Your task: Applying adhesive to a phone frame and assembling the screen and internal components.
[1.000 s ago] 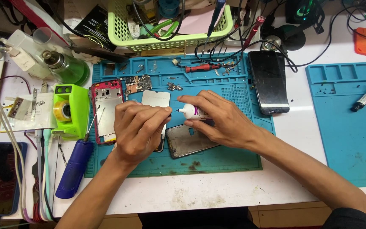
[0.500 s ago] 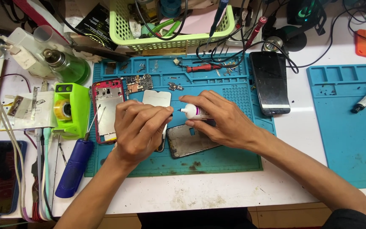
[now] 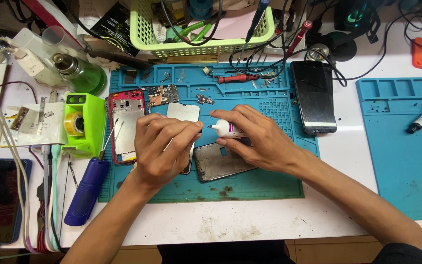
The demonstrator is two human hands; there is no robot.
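My right hand (image 3: 257,139) lies knuckles up over the middle of the blue repair mat (image 3: 264,183), with the forearm running back to the lower right corner of the view. Its thumb and forefinger pinch a small white glue tube (image 3: 228,129), which lies almost flat, its nozzle pointing left toward my other hand. The rest of the fingers curl loosely under the tube and rest on the upper edge of a grey phone back cover (image 3: 221,164) that lies flat on the mat.

My left hand (image 3: 164,146) comes in from the lower left, wrist bent, back of the hand toward me. Its fingers are curled together into a pinch right at the nozzle tip; whatever sits between the fingertips is too small for me to make out. Under this hand lies a white screen panel (image 3: 182,112), its upper half showing above my knuckles.

Just left of that panel a red-rimmed phone frame (image 3: 125,124) lies on the mat, and beside it, off the mat's edge, a green tape dispenser (image 3: 81,124). A blue-handled screwdriver (image 3: 86,190) lies near my left forearm. A black phone (image 3: 313,95) rests at the mat's right edge, well apart from my hands.
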